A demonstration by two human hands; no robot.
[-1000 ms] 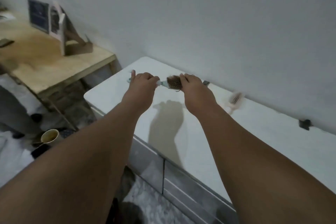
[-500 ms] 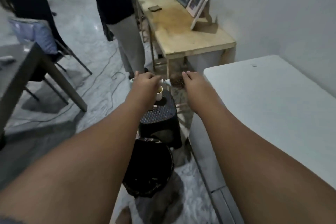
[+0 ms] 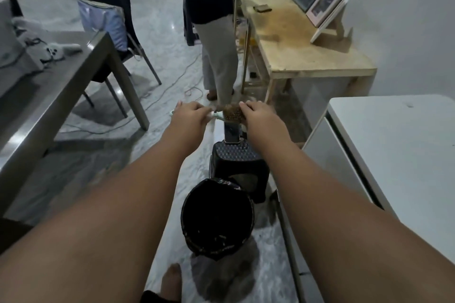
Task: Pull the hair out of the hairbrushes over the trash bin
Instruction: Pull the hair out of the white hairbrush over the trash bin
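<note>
I hold a hairbrush (image 3: 230, 113) out in front of me at arm's length, level and crosswise. My left hand (image 3: 190, 114) is closed around its pale green handle. My right hand (image 3: 258, 115) grips the far end of the brown bristle head, which is matted with hair. A round trash bin (image 3: 218, 216) lined with a black bag stands on the floor below, nearer to me than the brush and between my forearms.
A black plastic stool (image 3: 240, 157) with a phone (image 3: 231, 134) on it stands just beyond the bin. A white table (image 3: 394, 145) is on the right, a grey table (image 3: 49, 91) on the left, a wooden desk (image 3: 302, 39) ahead. A person (image 3: 216, 32) stands ahead.
My view has swung left from the white table and wall to the floor, so the trash bin and stool now lie beneath my arms. Both hands still hold the brush the same way.
</note>
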